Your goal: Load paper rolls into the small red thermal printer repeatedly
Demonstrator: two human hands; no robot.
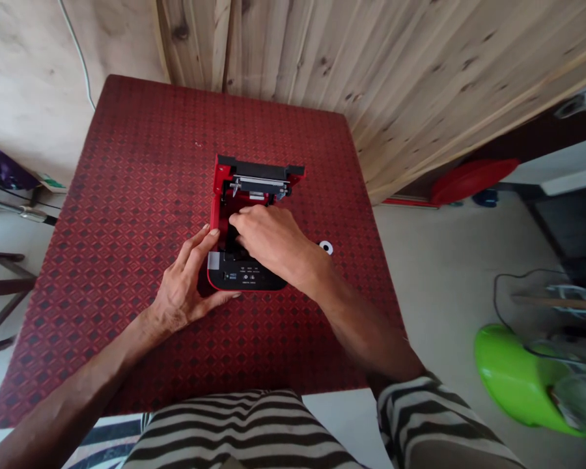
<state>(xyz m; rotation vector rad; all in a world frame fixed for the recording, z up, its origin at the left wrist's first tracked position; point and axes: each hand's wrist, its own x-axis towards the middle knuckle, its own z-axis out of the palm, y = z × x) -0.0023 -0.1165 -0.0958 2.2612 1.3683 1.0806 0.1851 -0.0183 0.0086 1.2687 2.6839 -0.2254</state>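
A red and black label printer (247, 279) stands on the table with its lid (261, 172) raised at the back. My left hand (183, 286) steadies it, fingers along the left side wall and thumb at the front edge. Into the open compartment reaches my right hand (273, 238), its fingers curled down; the fingertips and whatever they may hold are hidden. A small white ring-shaped roll (326, 247) with a dark centre lies to the right, just past my right forearm.
The table (141, 163) has a red patterned cover and stands against a wooden plank wall (371, 65). On the floor at right is a green plastic tub (512, 378) among cables. A dark wooden stool (4, 286) stands at left.
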